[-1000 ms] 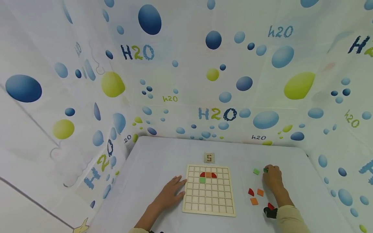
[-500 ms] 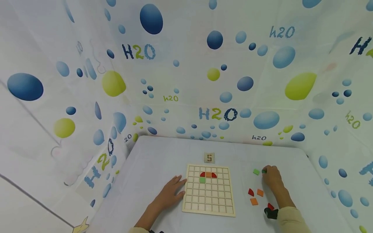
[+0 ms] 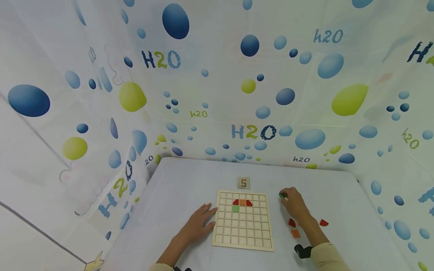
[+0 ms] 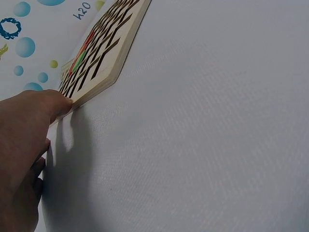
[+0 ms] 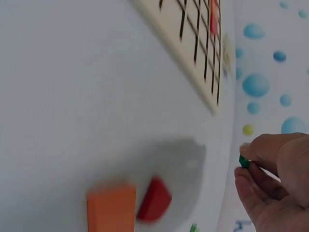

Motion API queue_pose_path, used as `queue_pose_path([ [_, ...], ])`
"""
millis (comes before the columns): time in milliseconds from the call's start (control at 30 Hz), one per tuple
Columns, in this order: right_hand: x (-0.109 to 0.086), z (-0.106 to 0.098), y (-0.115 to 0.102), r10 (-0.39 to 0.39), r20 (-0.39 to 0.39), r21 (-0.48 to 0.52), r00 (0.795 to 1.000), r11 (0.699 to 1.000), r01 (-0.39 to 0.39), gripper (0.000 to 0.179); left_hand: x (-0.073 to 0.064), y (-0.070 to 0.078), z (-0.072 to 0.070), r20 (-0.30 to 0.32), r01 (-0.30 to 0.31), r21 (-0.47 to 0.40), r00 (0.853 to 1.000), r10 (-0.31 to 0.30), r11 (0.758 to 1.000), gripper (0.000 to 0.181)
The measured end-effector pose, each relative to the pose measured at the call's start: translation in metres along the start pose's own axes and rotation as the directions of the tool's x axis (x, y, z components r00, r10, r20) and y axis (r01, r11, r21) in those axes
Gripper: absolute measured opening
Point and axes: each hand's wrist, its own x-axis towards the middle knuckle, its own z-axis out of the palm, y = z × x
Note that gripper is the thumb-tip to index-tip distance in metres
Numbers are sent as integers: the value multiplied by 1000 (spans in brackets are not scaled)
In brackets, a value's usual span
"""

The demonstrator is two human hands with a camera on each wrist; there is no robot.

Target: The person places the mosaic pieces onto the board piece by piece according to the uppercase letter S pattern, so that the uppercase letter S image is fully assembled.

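My right hand (image 3: 294,203) pinches a small dark green piece (image 5: 244,161) between thumb and fingertips, to the right of the wooden grid board (image 3: 242,244). On the board's upper rows sit two red quarter-round pieces, an orange square (image 3: 242,203) between them and a light green square (image 3: 235,208) below the left one. My left hand (image 3: 198,224) lies with fingers extended at the board's left edge, its thumb touching the rim in the left wrist view. Near my right forearm lie a red quarter-round piece (image 3: 292,223) and an orange square (image 3: 295,233).
Another red piece (image 3: 324,223) lies beyond my right forearm. A small card with a figure like a 5 (image 3: 243,183) lies behind the board. The white table (image 3: 190,177) backs onto a curtain (image 3: 217,94) printed with blue and green dots.
My right hand has lifted the dark green piece and moved left toward the board. Its forearm now covers some loose pieces and uncovers a red one. My left hand stays put.
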Motion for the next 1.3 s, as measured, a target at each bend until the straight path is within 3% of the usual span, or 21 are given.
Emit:
queue_pose_path([
  [167, -8, 26, -34, -106, 55, 62, 993, 993, 103, 20, 0, 2, 0, 10, 22, -14, 1000, -22, 1000, 56],
  [333, -19, 49, -63, -129, 127, 172, 983, 979, 106, 18, -1, 3, 0, 11, 20, -24, 1000, -20, 1000, 56],
  [500, -25, 75, -80, -223, 163, 200, 961, 961, 189, 19, -3, 3, 0, 17, 29, -44, 999, -28, 999, 56],
  [667, -31, 94, -91, -272, 201, 231, 941, 947, 225, 14, -3, 2, 1, 21, 39, -36, 999, -38, 999, 56],
  [1067, -39, 113, -101, -311, 177, 61, 934, 950, 306, 12, -1, -1, 4, 5, 32, -35, 999, -31, 999, 56],
  [1300, -39, 114, -100, -314, 155, 55, 937, 949, 309, 12, 0, -3, 5, -32, -5, 12, 999, 5, 1000, 54],
])
